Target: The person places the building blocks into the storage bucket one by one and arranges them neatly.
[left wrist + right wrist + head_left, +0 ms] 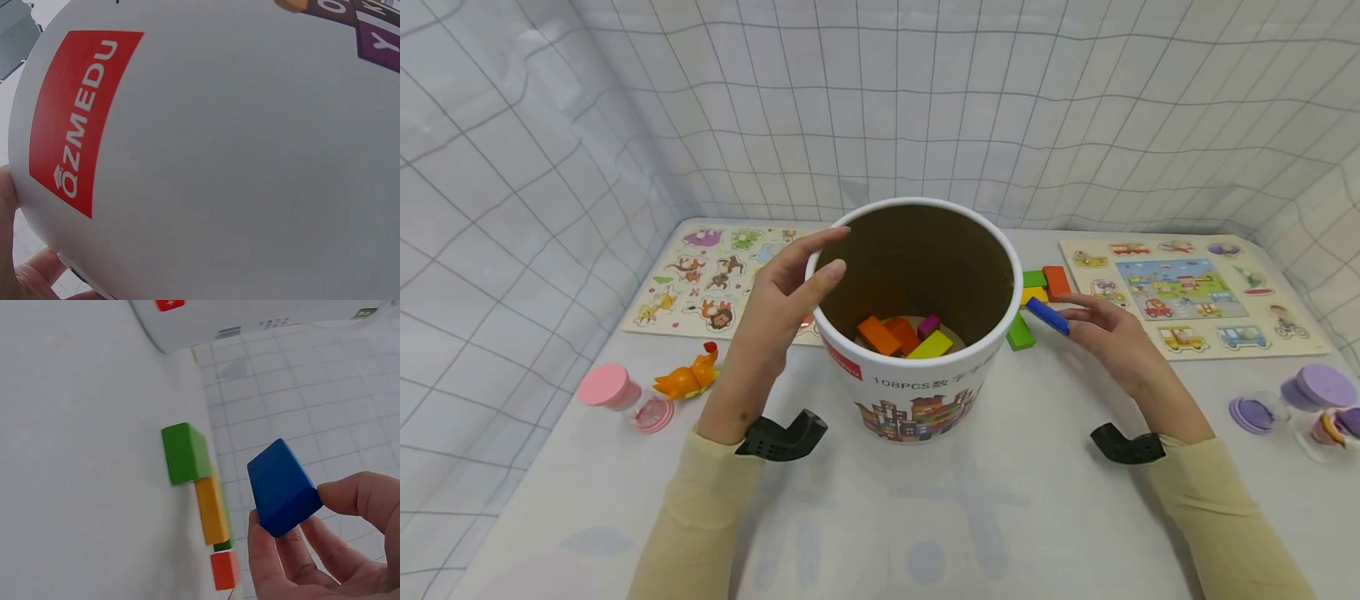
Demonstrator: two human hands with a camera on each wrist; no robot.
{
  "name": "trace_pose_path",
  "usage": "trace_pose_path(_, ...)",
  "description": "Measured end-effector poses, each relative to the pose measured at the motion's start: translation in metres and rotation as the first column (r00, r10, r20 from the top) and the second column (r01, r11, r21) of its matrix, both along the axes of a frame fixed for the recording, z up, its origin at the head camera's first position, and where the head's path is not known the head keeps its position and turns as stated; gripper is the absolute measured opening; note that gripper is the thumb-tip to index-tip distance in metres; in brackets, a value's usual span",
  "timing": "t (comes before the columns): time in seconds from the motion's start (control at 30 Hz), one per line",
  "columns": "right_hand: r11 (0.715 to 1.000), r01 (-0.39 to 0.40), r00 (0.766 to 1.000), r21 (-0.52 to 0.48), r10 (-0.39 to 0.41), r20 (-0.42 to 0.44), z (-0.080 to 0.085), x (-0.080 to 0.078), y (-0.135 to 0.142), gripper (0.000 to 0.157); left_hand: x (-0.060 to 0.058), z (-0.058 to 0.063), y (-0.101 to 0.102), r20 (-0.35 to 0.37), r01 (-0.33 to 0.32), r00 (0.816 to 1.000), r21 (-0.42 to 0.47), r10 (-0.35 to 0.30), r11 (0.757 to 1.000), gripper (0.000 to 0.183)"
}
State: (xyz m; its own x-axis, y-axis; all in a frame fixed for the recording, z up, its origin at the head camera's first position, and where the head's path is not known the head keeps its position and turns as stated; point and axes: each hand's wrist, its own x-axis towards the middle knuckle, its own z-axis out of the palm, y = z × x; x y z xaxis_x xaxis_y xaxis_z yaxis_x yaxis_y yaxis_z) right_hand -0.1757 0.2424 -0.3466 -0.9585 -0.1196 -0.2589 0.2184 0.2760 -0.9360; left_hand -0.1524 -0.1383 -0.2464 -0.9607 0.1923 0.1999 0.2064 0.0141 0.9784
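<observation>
Head view: one white bucket (887, 393), upright on the counter (1037, 517), its mouth tipped into your sight by the high viewpoint. Contents: two orange blocks (878, 335), a yellow block (931, 345), a purple block (928, 326), lying at mixed angles, as if dropped rather than stacked.

Your left hand (782, 300): clamped on the bucket's left rim, thumb lapping over the edge; probably a steadying hold, the thin lip being easy to grip.

Your right hand (1108, 342): right of the bucket, well apart from the left hand, pinching one blue block (281, 490). That block is outside the bucket; thumb and fingers oppose each other across it, a light hold that seems to suit so small a piece.

Loose blocks, right of the bucket: a green one (1020, 332), with yellow, red and second green pieces just behind, grouped within your right hand's easy reach.

Boards, flat: animal puzzle (700, 283) behind and left of the bucket, vehicle puzzle (1180, 287) behind and right, presumably set aside to give the bucket the middle.
</observation>
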Motion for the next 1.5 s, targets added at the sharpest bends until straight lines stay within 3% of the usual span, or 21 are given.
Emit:
trace_pose_path(0.07, 0.976, 0.024, 1.000, -0.216, -0.024, 0.002, 0.010, 0.003, 0.000, 0.044, 0.000, 0.000, 0.000, -0.002, 0.001, 1.000, -0.001, -0.001, 1.000, 0.040)
trace_pose_path(0.1, 0.943, 0.022, 1.000, -0.333, -0.027, -0.011, 0.016, 0.005, -0.001, 0.042, 0.000, 0.000, 0.000, -0.002, -0.001, 1.000, -0.003, 0.001, 1.000, 0.040)
trace_pose_path(0.17, 0.837, -0.011, 0.998, -0.547, -0.021, -0.052, 0.028, 0.008, -0.003, 0.039, 0.000, 0.000, 0.000, -0.009, -0.003, 1.000, -0.004, 0.003, 1.000, 0.040)
trace_pose_path(0.2, 0.797, -0.043, 0.996, -0.602, -0.014, -0.089, 0.035, 0.010, -0.005, 0.037, -0.001, 0.000, 0.000, -0.012, -0.004, 1.000, -0.005, 0.004, 1.000, 0.039)
trace_pose_path(0.3, 0.705, -0.168, 0.975, -0.689, 0.016, -0.222, 0.054, 0.017, -0.012, 0.037, -0.001, 0.000, 0.000, -0.012, -0.003, 1.000, 0.001, 0.003, 1.000, 0.039)
trace_pose_path(0.4, 0.625, -0.250, 0.955, -0.739, 0.033, -0.295, 0.072, 0.022, -0.025, 0.038, -0.001, 0.000, 0.000, -0.010, -0.002, 1.000, 0.009, 0.002, 1.000, 0.039)
trace_pose_path(0.47, 0.595, -0.297, 0.942, -0.747, 0.055, -0.330, 0.083, 0.025, -0.035, 0.037, -0.001, -0.001, 0.000, -0.010, -0.001, 1.000, 0.012, 0.001, 1.000, 0.039)
trace_pose_path(0.53, 0.598, -0.327, 0.932, -0.732, 0.075, -0.354, 0.091, 0.026, -0.046, 0.037, 0.000, -0.002, -0.001, -0.010, 0.002, 1.000, 0.017, -0.002, 1.000, 0.039)
trace_pose_path(0.67, 0.646, -0.367, 0.910, -0.669, 0.100, -0.403, 0.102, 0.026, -0.063, 0.037, -0.001, -0.003, 0.000, -0.018, 0.012, 1.000, 0.022, -0.011, 1.000, 0.039)
trace_pose_path(0.8, 0.677, -0.367, 0.898, -0.638, 0.080, -0.432, 0.109, 0.025, -0.070, 0.036, -0.001, -0.002, 0.000, -0.020, 0.017, 1.000, 0.015, -0.017, 1.000, 0.039)
trace_pose_path(1.03, 0.845, -0.297, 0.863, -0.444, 0.039, -0.503, 0.117, 0.029, -0.076, 0.034, -0.001, 0.000, 0.001, -0.014, 0.022, 1.000, 0.013, -0.022, 1.000, 0.040)
trace_pose_path(1.2, 0.913, -0.280, 0.819, -0.297, 0.067, -0.569, 0.120, 0.031, -0.083, 0.033, -0.002, -0.002, 0.000, -0.031, 0.009, 0.999, 0.008, -0.009, 1.000, 0.039)
trace_pose_path(1.37, 0.922, -0.302, 0.785, -0.241, 0.098, -0.612, 0.117, 0.033, -0.086, 0.032, -0.002, -0.003, -0.001, -0.038, 0.003, 0.999, 0.019, -0.002, 1.000, 0.039)
trace_pose_path(1.5, 0.920, -0.267, 0.802, -0.289, 0.046, -0.595, 0.108, 0.032, -0.080, 0.032, -0.001, -0.002, 0.000, -0.032, 0.001, 0.999, 0.006, -0.001, 1.000, 0.039)
